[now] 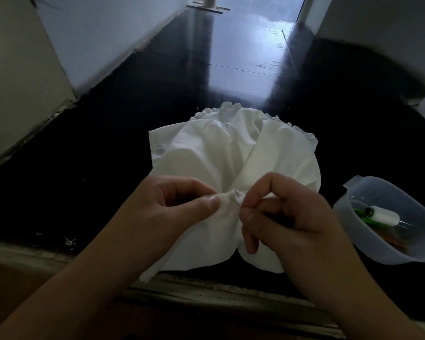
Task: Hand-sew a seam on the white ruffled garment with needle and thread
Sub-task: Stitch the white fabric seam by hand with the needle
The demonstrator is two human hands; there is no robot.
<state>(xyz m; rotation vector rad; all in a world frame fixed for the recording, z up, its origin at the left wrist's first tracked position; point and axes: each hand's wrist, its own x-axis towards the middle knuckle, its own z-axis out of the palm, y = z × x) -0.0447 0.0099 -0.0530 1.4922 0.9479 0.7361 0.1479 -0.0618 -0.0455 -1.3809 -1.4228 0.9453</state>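
The left hand (pixel 179 204) pinched a gathered fold of the white ruffled garment (pixel 231 158) between thumb and forefinger, its other fingers curled above the cloth. Just beside it, the right hand (pixel 285 217) had its thumb and forefinger pressed together at the same bunched edge, the remaining fingers curled into the palm; whether a needle sat in that pinch could not be told, for it was too small to make out. The gathered edge rose between the two hands, touching both. From there the garment spread away from the person across the dark floor (pixel 108 143), its ruffled trim lying at the far side. To the right of the right hand, near the cloth but apart from it, stood a translucent plastic bowl (pixel 353 241) holding a spool of white thread (pixel 383 215) and something green.
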